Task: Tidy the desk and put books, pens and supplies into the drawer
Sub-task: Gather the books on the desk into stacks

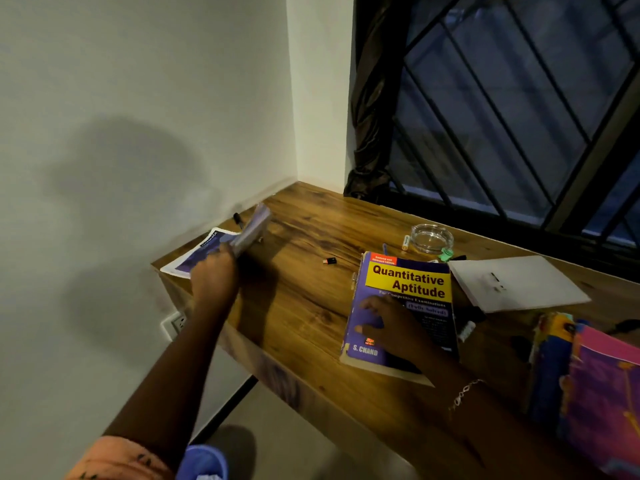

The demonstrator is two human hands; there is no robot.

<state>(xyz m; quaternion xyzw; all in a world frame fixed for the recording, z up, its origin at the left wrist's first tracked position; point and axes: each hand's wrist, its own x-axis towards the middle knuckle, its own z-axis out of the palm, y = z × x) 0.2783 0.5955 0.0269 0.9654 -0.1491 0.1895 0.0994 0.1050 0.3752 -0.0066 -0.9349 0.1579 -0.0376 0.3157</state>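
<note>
Leftward, magazine [197, 258] at desk [311, 299] edge.

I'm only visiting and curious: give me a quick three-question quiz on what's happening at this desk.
1. True or false: the right hand rests on the Quantitative Aptitude book.
2. The left hand grips: A) a mug, B) a thin book, C) scissors.
3. Fill in: on the desk, the glass ashtray stands on the side nearest the ____ (wall or window).

Key: 1 true; 2 B; 3 window.
</note>
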